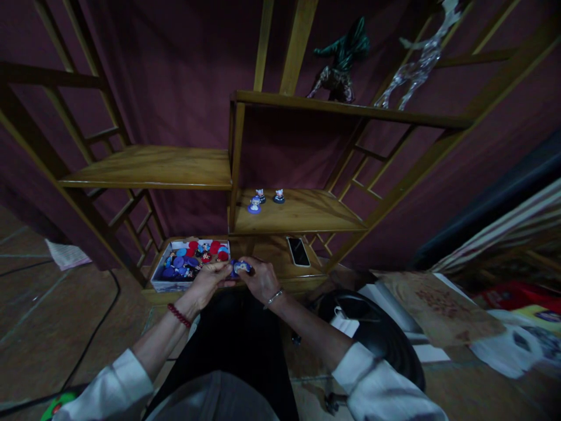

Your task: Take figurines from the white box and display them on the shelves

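Between my two hands, just right of the box, is a small blue-and-white figurine (240,267). My left hand (211,283) grips its left side, and my right hand (262,279) pinches it from the right. A white box (188,285) holds many little figurines and round bases in red, blue and purple. On the wooden shelf above stand a purple-based figurine (254,205) and two dark-based figurines, one partly behind it and the other dark-based figurine (279,196) to the right.
A phone (298,252) lies on the lowest board, right of my hands. A green-and-bronze statue (339,61) and a clear deer-like statue (416,61) occupy the upper shelf. Beside my right arm is a black round stool (372,333). A cable (99,330) crosses the floor at left.
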Demonstrator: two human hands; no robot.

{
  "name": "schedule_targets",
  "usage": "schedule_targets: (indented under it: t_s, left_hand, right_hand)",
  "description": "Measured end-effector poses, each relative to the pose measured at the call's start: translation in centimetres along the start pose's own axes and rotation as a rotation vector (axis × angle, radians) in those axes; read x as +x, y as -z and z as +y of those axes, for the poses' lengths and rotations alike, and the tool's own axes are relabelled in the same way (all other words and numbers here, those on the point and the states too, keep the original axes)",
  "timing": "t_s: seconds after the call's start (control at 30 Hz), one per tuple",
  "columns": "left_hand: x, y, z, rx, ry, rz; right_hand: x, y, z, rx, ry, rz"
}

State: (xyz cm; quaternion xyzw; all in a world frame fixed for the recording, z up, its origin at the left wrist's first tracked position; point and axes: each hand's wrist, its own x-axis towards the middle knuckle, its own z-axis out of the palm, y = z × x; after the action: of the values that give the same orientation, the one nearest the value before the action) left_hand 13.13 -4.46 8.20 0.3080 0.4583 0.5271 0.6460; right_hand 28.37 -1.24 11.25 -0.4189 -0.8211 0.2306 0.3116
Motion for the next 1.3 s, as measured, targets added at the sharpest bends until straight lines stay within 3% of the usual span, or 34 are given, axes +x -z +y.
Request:
schedule_targets:
  t_s: [0.13,0.23,0.6,0.87,1.0,1.3]
  left_hand:
    - [-0.1,-0.2,0.0,-0.001,0.012,0.009]
    - [-0.1,-0.1,0.1,-0.011,0.015,-0.001]
    - [-0.9,-0.5,0.9,-0.105,0.059,-0.014]
    - [-1.3,-0.3,0.4,-0.115,0.109,-0.11]
    - [-1.1,-0.4,0.3,-0.131,0.122,-0.11]
    - [-1.0,-1.3,1.0,-0.25,0.02,-0.13]
  right_hand:
    - [0.1,0.1,-0.6,0.003,-0.087,-0.002]
    - [0.0,0.2,-0.8,-0.012,-0.071,-0.006]
    - [0.0,0.9,0.3,-0.048,0.259,-0.045]
    - [0.0,1.3,1.1,-0.046,0.483,-0.072]
    - [-0.2,1.5,1.2,-0.078,0.469,-0.092]
    - [0.3,2.9,0.0,-0.148,0.285,-0.164]
